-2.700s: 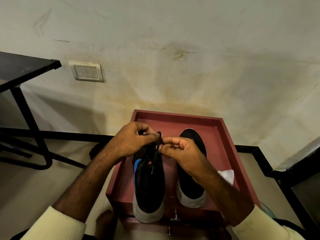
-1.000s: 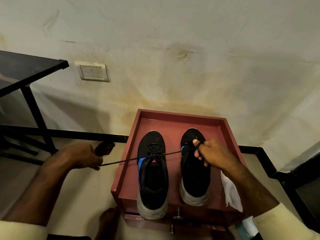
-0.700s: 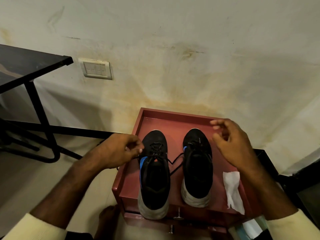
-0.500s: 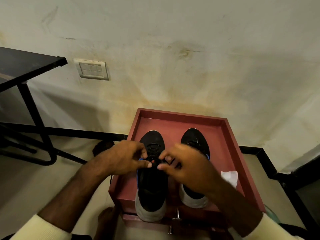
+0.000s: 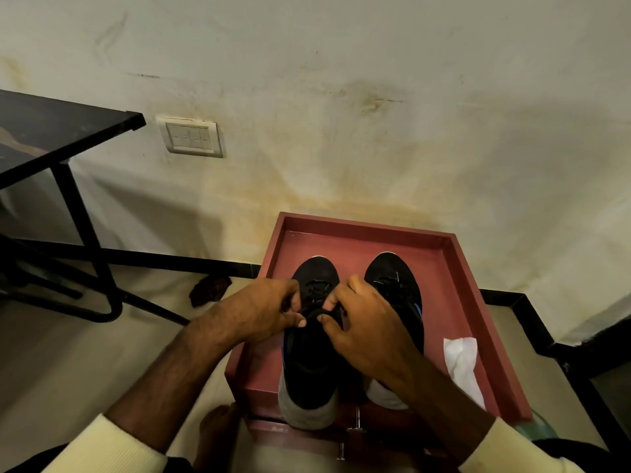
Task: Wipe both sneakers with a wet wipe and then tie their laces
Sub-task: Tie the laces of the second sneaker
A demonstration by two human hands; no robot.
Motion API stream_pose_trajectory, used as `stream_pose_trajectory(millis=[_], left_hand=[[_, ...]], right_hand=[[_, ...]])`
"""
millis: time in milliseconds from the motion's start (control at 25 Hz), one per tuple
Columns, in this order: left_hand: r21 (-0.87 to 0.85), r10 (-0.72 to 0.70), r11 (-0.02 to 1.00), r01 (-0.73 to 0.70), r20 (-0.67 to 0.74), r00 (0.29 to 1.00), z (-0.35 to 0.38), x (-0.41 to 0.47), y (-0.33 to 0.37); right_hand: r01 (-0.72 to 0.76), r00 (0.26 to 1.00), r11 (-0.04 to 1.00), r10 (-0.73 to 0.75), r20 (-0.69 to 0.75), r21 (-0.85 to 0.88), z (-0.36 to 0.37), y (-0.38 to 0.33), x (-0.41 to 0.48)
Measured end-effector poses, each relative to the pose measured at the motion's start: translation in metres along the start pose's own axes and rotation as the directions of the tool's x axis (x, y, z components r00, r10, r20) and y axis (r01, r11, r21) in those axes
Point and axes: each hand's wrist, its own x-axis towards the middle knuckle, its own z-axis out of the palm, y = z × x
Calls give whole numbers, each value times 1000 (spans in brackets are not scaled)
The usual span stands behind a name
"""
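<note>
A stained pale wall (image 5: 341, 97) fills the upper frame in front of me. At upper left a white switch plate (image 5: 191, 136) sits on it, beside a dark table (image 5: 51, 131) on black legs. A black skirting (image 5: 164, 259) runs along the wall's foot. A small brown scrap (image 5: 210, 289) lies on the floor (image 5: 68, 353) at left centre.

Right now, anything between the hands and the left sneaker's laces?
Nothing visible. The left hand and right hand are already on the laces of the left sneaker. The wet wipe lies off to the right.
</note>
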Motion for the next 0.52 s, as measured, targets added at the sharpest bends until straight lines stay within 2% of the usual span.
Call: stream_pose_trajectory(millis=[120,280,400,520], left_hand=[[-38,12,999,-9,70,998,-1,-4,-8],[-101,18,995,-6,120,993,-5,-5,-17],[-103,6,995,6,111,994,-7,-3,-15],[-69,-3,998,7,61,998,-7,2,-11]], right_hand=[[7,986,999,-15,167,52,-7,3,-1],[-164,943,928,48,330,334,-28,16,5],[-204,937,929,93,338,309,-35,27,7],[-198,961,938,129,246,284,-34,27,7]])
